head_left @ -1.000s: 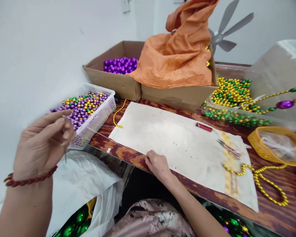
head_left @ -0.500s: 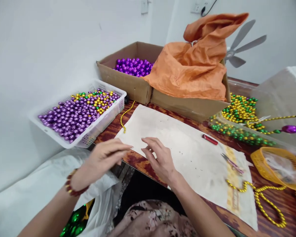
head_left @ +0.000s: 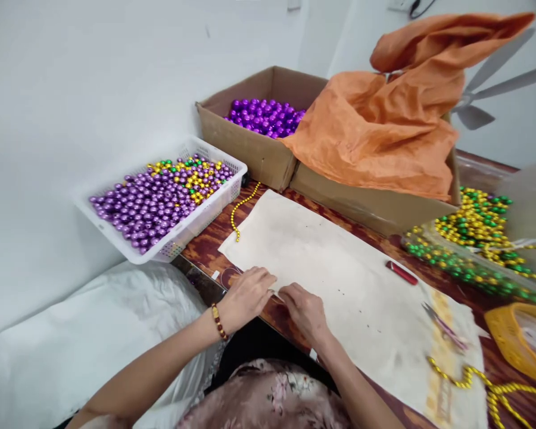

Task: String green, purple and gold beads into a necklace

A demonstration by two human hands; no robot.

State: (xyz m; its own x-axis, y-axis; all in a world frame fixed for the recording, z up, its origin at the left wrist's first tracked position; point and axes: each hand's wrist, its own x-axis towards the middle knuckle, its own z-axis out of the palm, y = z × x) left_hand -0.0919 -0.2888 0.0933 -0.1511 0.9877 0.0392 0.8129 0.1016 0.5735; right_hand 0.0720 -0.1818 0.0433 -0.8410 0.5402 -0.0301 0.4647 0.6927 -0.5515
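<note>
My left hand [head_left: 249,298], with a beaded bracelet [head_left: 218,322] at its wrist, is closed in a pinch at the table's front edge. Close by on the right, my right hand [head_left: 304,310] is pinched too, its fingertips almost meeting the left ones. Between them shows a thin string [head_left: 274,293]; a loop of it curls out left of the left hand. Exactly how the fingertips hold it is partly hidden. Under and behind the hands lies a white cloth [head_left: 312,256]. A short yellow bead strand [head_left: 236,217] rests by the cloth's far left corner.
Left stands a white basket [head_left: 196,223] of purple, gold and green beads. Behind is a cardboard box [head_left: 241,152] with purple beads and orange fabric [head_left: 379,137]. Rightward lie a red-handled tool [head_left: 402,273], small scissors [head_left: 446,328], a gold bead strand [head_left: 469,378] and a yellow basket [head_left: 513,342].
My hands have come together and both closed; the left moved right, the right slightly lower. A string loop now shows. The view has turned left, so the surroundings sit further right.
</note>
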